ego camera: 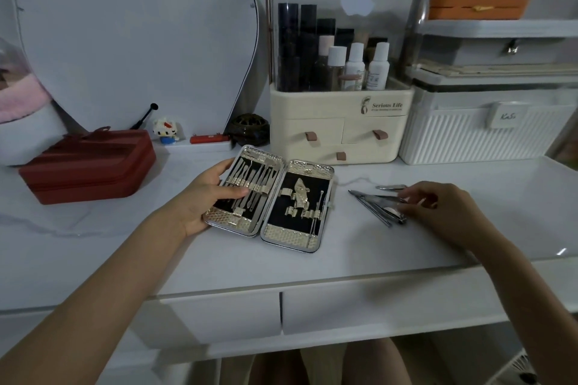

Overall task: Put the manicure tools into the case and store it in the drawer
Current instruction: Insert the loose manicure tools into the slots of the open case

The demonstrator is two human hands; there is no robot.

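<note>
While two closed drawer fronts (359, 309) sit flat and white along the near edge of the desk (125, 253), the glossy white top above them carries everything else. Lying open like a book near the middle is the case (269, 203), a silver-rimmed clamshell with a patterned metal border and black lining; its left half is filled with slim steel tools held under clips, its right half has mostly empty clips and a thin probe. Gripping the case's left half is the left hand (203, 197), fingers along the outer edge and thumb curled over the tools inside. To the right, apart from the case, a small heap of loose tools (380, 205) lies on the bare top: thin shiny steel pieces crossed over one another, with a smaller one just behind. Over their right end the right hand (444, 212) reaches, fingertips curled down onto them; whether it has pinched one is hard to tell. Farther left stands a dark red box (87, 166) with rounded corners and a zip line. Behind it, by the foot of a large rounded mirror (140, 40), are a small block figure (165, 131), a red stick (208, 139) and a dark openwork pot (248, 131). Behind the case stands a cream organiser (337, 122) with three small tabbed drawers and a clear domed lid over dark tubes and white-capped bottles. At far right sits a ribbed white box (481, 134), with grey lidded boxes and an orange one stacked above.
</note>
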